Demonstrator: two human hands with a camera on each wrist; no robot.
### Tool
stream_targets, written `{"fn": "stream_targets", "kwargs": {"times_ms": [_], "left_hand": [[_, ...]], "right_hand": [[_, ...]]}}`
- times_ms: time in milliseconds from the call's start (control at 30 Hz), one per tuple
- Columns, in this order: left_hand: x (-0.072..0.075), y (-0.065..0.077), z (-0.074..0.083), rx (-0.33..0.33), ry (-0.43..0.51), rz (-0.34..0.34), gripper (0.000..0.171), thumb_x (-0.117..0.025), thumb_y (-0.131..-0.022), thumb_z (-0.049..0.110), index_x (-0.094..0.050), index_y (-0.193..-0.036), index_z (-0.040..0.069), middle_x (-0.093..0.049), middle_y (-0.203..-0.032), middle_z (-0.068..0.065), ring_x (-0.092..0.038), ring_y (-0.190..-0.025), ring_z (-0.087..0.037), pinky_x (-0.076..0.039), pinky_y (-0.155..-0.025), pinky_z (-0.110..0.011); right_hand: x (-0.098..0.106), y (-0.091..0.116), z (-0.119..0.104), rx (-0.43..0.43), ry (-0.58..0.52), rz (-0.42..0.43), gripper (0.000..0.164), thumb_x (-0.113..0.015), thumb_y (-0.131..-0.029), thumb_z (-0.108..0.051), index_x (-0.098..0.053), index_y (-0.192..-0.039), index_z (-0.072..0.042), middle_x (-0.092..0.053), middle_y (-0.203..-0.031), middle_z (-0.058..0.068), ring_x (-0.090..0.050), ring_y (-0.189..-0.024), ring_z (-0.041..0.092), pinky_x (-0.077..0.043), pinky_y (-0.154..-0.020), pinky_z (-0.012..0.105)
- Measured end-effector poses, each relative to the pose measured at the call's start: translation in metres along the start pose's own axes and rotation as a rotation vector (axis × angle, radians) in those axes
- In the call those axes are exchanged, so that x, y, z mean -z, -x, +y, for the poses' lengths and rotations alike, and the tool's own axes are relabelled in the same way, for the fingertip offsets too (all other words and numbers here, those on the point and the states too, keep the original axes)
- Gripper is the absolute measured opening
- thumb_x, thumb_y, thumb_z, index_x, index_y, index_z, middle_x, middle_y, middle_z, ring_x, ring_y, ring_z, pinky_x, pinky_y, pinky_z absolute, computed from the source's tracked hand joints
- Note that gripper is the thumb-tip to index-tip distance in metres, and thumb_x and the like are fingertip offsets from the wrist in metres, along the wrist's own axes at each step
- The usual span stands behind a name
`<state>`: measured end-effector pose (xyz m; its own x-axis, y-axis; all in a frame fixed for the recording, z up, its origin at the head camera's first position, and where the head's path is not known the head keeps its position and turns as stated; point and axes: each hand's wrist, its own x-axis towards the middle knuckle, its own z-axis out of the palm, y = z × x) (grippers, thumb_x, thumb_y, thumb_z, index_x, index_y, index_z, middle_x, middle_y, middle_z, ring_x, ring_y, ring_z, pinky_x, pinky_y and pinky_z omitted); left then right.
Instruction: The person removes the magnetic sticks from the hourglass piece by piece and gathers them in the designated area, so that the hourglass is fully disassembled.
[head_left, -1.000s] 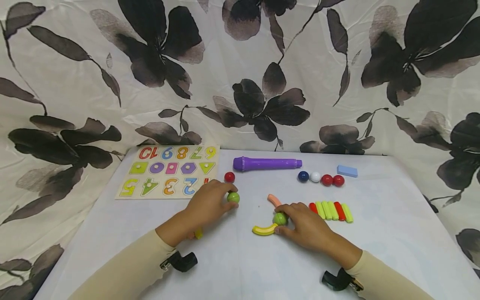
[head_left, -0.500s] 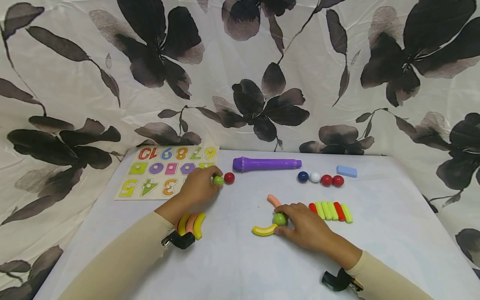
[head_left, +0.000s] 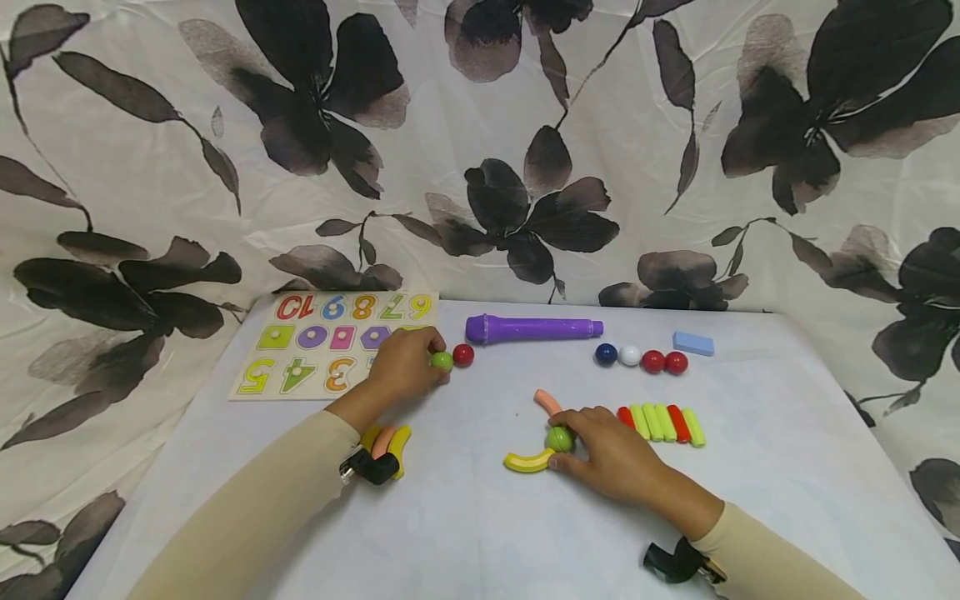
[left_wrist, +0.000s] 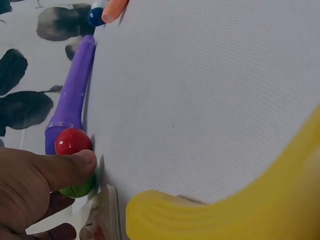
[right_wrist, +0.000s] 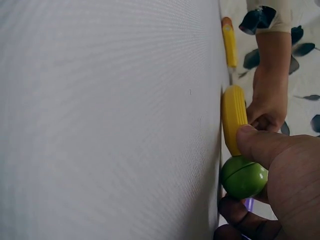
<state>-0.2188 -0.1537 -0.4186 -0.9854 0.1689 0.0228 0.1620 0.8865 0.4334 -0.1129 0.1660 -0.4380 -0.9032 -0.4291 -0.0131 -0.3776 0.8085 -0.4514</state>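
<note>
My left hand (head_left: 405, 364) pinches a green ball (head_left: 442, 362) at the right edge of the number puzzle board (head_left: 243, 387). Right beside that ball is a red ball (head_left: 463, 356); in the left wrist view my thumb partly covers the green one (left_wrist: 82, 188). My right hand (head_left: 611, 450) curls round a second green ball (head_left: 558, 438) on the table. Its thumb touches the end of a yellow curved piece (head_left: 527, 462), seen also in the right wrist view (right_wrist: 233, 117). By the index finger lies an orange curved piece (head_left: 547, 402).
Behind lies a purple toy microphone (head_left: 534, 329). To its right are a row of blue, white and red balls (head_left: 630, 356) and a blue block (head_left: 693, 343). Red and green sticks (head_left: 662, 422) lie beyond my right hand. Yellow and orange curved pieces (head_left: 397, 450) sit under my left wrist.
My left hand has carried its green ball up and left, then slightly right against the red ball, which has shifted a little right. The right hand stays in place.
</note>
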Motion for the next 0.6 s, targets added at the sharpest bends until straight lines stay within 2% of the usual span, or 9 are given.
{"fn": "stream_targets", "kwargs": {"times_ms": [100, 200, 333, 467, 600], "left_hand": [[0.0, -0.001, 0.0, -0.006, -0.004, -0.007, 0.042, -0.093, -0.076, 0.023, -0.067, -0.107, 0.013, -0.068, -0.103, -0.004, -0.055, -0.098, -0.027, -0.046, -0.087, -0.043], [-0.001, 0.0, 0.0, -0.017, -0.017, -0.011, 0.051, -0.093, -0.076, 0.023, -0.066, -0.117, 0.012, -0.068, -0.11, -0.006, -0.056, -0.102, -0.028, -0.047, -0.09, -0.045], [0.001, 0.007, 0.004, -0.047, -0.056, 0.02, 0.06, -0.091, -0.078, 0.025, -0.063, -0.129, 0.011, -0.065, -0.122, -0.012, -0.056, -0.109, -0.032, -0.046, -0.097, -0.048], [0.007, 0.029, 0.022, -0.092, -0.061, 0.046, 0.053, -0.086, -0.085, 0.027, -0.063, -0.13, 0.012, -0.061, -0.129, -0.015, -0.052, -0.12, -0.034, -0.04, -0.107, -0.05], [0.008, 0.059, 0.047, -0.174, -0.064, 0.019, 0.043, -0.082, -0.089, 0.029, -0.067, -0.126, 0.014, -0.061, -0.128, -0.011, -0.051, -0.124, -0.032, -0.038, -0.11, -0.048]], "right_hand": [[0.0, 0.0, 0.0, 0.004, -0.002, 0.003, 0.05, -0.084, -0.085, -0.041, -0.067, -0.128, -0.023, -0.065, -0.107, -0.011, -0.059, -0.11, 0.019, -0.053, -0.092, 0.043], [-0.001, 0.0, 0.0, 0.005, -0.001, 0.002, 0.05, -0.084, -0.084, -0.041, -0.067, -0.128, -0.023, -0.065, -0.108, -0.01, -0.059, -0.11, 0.019, -0.053, -0.093, 0.042], [-0.001, 0.0, 0.0, 0.009, 0.002, 0.003, 0.051, -0.084, -0.085, -0.041, -0.067, -0.129, -0.023, -0.066, -0.11, -0.009, -0.059, -0.111, 0.019, -0.053, -0.093, 0.043], [-0.001, 0.001, 0.0, 0.024, 0.002, 0.005, 0.052, -0.084, -0.085, -0.039, -0.067, -0.131, -0.021, -0.067, -0.111, -0.007, -0.06, -0.112, 0.02, -0.053, -0.094, 0.044], [-0.001, 0.002, -0.002, 0.035, 0.003, 0.0, 0.053, -0.083, -0.086, -0.03, -0.066, -0.134, -0.017, -0.065, -0.108, -0.007, -0.059, -0.107, 0.016, -0.054, -0.091, 0.041]]}}
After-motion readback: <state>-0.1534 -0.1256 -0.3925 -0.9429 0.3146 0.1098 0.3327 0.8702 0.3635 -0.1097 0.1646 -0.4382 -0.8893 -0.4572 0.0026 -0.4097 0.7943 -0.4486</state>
